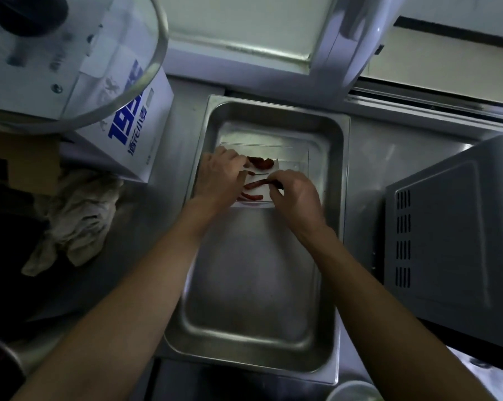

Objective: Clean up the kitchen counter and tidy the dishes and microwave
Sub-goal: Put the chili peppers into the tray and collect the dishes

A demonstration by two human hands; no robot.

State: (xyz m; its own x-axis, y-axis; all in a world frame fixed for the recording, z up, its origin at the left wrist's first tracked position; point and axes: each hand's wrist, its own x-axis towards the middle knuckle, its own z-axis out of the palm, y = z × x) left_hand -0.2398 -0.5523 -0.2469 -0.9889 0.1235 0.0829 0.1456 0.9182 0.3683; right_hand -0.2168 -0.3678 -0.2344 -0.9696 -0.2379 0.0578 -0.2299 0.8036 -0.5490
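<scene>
Your left hand (219, 176) steadies the clear tray (287, 157) lying at the far end of the steel pan (253, 285) on the desk (368, 157). Your right hand (295, 195) pinches one red sausage strip (257, 184) in it. The microwave (452, 235) stands at the desk's right edge, a crumpled rag (76, 218) at the left.

You are seeing: 1 steel pan (273, 117) | 1 clear tray (296, 157) | roughly 4 red sausage pieces (257, 184) | 1 microwave (447, 238) | 1 rag (76, 215) | 1 box (140, 131)
</scene>
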